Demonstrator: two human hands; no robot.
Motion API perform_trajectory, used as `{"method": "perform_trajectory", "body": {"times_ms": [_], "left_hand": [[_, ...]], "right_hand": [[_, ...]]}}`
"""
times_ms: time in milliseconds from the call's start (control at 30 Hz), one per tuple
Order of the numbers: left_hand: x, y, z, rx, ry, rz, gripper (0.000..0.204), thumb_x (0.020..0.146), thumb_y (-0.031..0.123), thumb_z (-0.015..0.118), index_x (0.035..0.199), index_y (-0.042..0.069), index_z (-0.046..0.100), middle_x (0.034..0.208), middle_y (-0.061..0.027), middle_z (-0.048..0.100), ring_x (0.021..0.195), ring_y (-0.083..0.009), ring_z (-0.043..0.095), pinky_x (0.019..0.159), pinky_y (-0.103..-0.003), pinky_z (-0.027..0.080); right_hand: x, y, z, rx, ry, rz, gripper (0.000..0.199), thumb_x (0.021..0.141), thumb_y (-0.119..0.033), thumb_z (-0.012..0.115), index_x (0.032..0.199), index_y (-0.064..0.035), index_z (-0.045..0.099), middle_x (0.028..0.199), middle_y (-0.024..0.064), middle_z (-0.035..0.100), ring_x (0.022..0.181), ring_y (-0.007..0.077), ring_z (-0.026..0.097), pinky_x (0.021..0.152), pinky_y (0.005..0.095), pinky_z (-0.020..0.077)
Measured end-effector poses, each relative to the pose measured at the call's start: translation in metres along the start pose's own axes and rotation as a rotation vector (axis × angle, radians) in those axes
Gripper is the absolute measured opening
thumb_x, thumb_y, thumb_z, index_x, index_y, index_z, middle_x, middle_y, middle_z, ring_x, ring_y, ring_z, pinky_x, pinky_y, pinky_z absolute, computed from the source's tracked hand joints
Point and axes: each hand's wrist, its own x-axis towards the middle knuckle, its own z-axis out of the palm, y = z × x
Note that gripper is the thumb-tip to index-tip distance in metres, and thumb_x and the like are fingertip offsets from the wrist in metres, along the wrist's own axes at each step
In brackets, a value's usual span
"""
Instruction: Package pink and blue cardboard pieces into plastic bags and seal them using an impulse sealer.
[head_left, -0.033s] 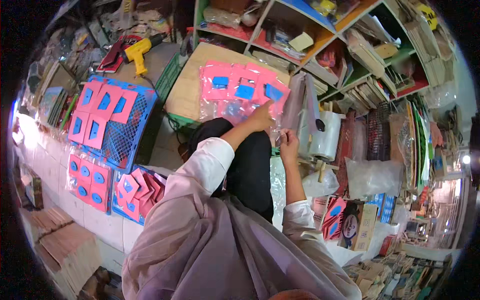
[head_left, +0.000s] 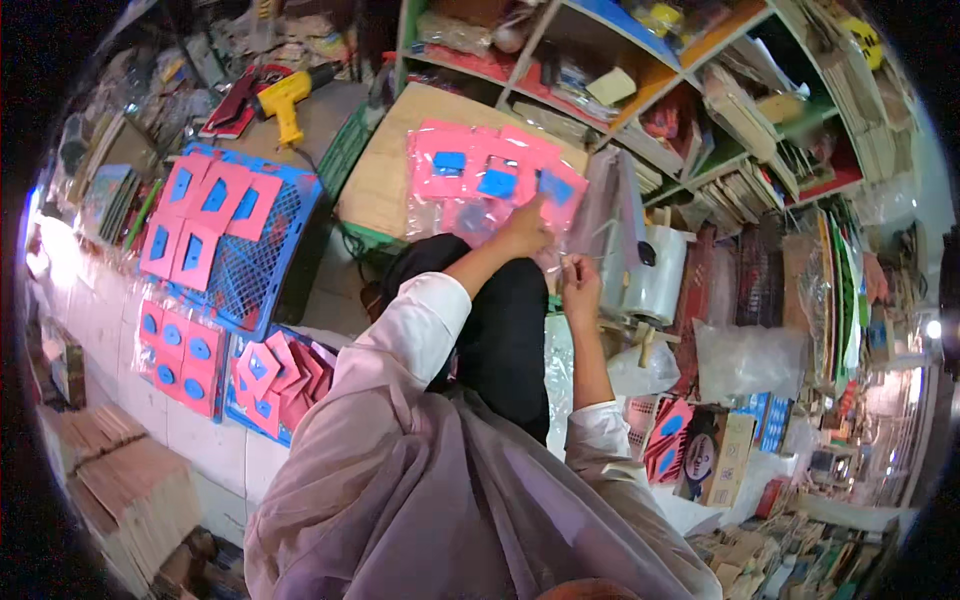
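Note:
Pink rectangular boards with blue cut-out pieces (head_left: 497, 183) lie in a row under clear plastic on the wooden tabletop (head_left: 385, 150). My left hand (head_left: 524, 234) reaches over their near edge, its index finger stretched out against the rightmost board, close to its blue piece (head_left: 556, 187). The other fingers of that hand are curled, and nothing shows in its grip. Just right of it, my right hand (head_left: 581, 286) is closed in a pinch at the near right corner of the clear plastic sheet (head_left: 556, 258). Its fingertips partly hide what they hold.
A long sealer-like machine (head_left: 610, 220) and a plastic film roll (head_left: 655, 272) stand right of the tabletop. On the left, a blue crate (head_left: 262, 255) bears more pink boards, with a yellow heat gun (head_left: 284, 100) behind it. Crowded shelves (head_left: 600, 75) line the back.
The whole view has shifted slightly. My left index finger has moved a little up toward the rightmost blue piece. The right hand's pinch is nearly unchanged.

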Motion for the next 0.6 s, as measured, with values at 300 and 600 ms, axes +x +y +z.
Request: {"method": "perform_trajectory", "body": {"times_ms": [300,600], "left_hand": [[-0.004,-0.03,-0.052,0.213,0.244,0.182,0.015,0.077,0.009,0.052,0.089,0.003,0.059,0.069,-0.0126,0.06,0.063,-0.0257,0.058,0.058,-0.037,0.046],[-0.031,-0.038,-0.03,-0.148,0.181,0.084,0.016,0.077,0.012,0.052,0.089,0.003,0.059,0.073,-0.0137,0.06,0.063,-0.0253,0.057,0.059,-0.036,0.045]], "right_hand": [[0.067,-0.164,0.077,0.29,-0.152,-0.314,0.011,0.08,-0.008,0.058,0.089,-0.0023,0.057,0.084,0.0017,0.056,0.074,0.0103,0.051,0.067,0.0232,0.042],[0.055,-0.262,0.352,0.002,-0.981,-0.759,0.021,0.071,-0.015,0.064,0.085,-0.0002,0.058,0.077,0.012,0.061,0.075,0.0189,0.059,0.067,0.0297,0.046]]}}
